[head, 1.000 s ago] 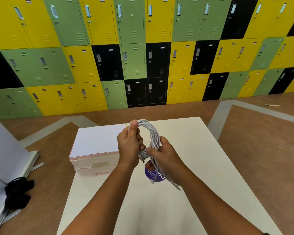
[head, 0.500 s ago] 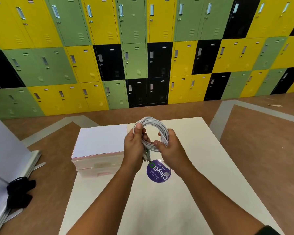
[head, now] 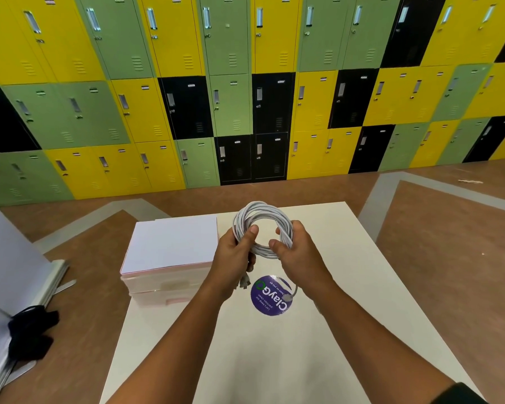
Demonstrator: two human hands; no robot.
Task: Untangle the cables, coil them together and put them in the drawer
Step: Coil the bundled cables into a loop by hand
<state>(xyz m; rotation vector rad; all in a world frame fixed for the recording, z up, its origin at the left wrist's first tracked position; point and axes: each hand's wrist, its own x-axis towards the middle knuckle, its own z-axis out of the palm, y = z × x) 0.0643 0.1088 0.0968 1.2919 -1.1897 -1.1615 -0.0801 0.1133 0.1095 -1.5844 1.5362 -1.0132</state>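
Above the counter (head: 347,287), just right of the drawer unit (head: 169,252), the left hand (head: 233,255) grips the left side of the coiled white cables (head: 260,211) with curled fingers while the right hand (head: 299,255) pinches the right side, two plug ends dangling above a purple sticker (head: 270,298).

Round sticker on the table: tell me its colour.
The sticker is purple, with white lettering and a small green ring; the head view shows it.
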